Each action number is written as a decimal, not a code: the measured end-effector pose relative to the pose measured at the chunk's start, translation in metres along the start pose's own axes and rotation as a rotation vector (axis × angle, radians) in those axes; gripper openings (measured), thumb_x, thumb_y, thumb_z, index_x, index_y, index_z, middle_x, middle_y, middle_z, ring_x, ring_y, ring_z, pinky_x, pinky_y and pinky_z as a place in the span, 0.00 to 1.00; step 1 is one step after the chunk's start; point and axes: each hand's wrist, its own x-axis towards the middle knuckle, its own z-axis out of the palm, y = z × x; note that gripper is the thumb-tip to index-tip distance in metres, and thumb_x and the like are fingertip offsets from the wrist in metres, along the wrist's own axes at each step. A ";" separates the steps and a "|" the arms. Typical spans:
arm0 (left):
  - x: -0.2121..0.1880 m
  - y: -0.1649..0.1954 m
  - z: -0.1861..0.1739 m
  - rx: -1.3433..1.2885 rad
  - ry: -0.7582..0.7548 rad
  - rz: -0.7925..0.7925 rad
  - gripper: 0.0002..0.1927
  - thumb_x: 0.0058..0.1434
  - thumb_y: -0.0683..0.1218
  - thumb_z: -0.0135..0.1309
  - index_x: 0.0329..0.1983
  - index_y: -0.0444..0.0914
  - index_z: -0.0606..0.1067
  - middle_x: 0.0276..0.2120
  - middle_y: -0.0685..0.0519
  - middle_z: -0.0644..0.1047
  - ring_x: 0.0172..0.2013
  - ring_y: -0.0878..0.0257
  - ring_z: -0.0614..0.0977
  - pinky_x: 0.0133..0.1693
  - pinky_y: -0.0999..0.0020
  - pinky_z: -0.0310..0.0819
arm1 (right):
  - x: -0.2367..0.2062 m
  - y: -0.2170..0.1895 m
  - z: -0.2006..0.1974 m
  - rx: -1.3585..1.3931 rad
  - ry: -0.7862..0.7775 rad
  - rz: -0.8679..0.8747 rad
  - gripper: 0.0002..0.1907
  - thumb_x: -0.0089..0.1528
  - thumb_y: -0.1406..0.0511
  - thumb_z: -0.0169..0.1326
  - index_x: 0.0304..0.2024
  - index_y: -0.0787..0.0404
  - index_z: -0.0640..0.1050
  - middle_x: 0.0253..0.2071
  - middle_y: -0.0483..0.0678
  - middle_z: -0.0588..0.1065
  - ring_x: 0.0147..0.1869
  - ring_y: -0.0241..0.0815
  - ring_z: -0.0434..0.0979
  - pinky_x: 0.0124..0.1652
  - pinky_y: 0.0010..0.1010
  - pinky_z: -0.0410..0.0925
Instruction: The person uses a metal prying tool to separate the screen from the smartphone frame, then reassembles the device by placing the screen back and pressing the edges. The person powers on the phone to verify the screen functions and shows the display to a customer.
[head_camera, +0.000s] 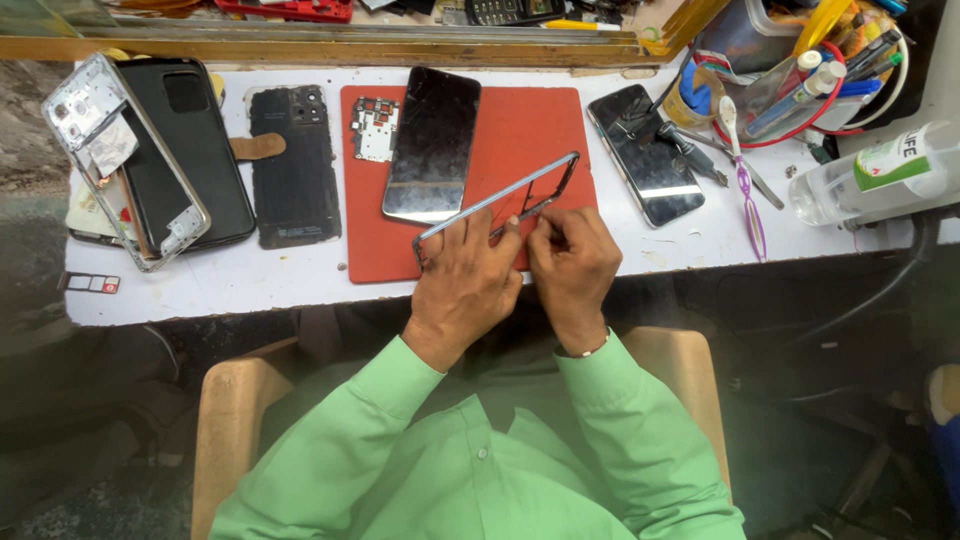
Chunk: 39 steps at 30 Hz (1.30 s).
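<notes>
Both hands, left hand and right hand, pinch a thin phone frame over the near edge of the red mat.

Looks like a phone repair bench. Around the red rubber work mat: opened black phones, a bare circuit board, and a tool tub to its right.

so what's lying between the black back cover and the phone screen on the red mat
A small circuit board lies between the black back cover and the phone screen, at the red mat's left edge, in the head view.
</notes>
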 end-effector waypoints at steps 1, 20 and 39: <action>-0.001 0.000 0.000 -0.001 -0.005 -0.006 0.25 0.52 0.50 0.60 0.54 0.40 0.78 0.44 0.49 0.71 0.41 0.55 0.73 0.39 0.55 0.64 | -0.001 0.000 0.000 0.037 0.000 0.013 0.04 0.61 0.73 0.61 0.38 0.66 0.81 0.33 0.49 0.76 0.31 0.42 0.79 0.32 0.29 0.72; -0.001 0.002 0.001 -0.038 -0.010 -0.009 0.23 0.51 0.48 0.60 0.52 0.39 0.78 0.43 0.49 0.72 0.40 0.55 0.75 0.36 0.53 0.64 | -0.001 0.004 -0.002 -0.052 0.002 -0.027 0.03 0.59 0.73 0.62 0.35 0.64 0.80 0.30 0.49 0.74 0.30 0.44 0.76 0.31 0.33 0.69; -0.014 0.012 -0.009 -0.125 0.030 -0.014 0.19 0.54 0.38 0.58 0.50 0.30 0.77 0.53 0.41 0.72 0.51 0.47 0.75 0.48 0.52 0.71 | -0.011 0.008 -0.006 -0.129 -0.038 -0.104 0.04 0.56 0.73 0.62 0.30 0.62 0.78 0.24 0.47 0.71 0.27 0.46 0.73 0.29 0.37 0.64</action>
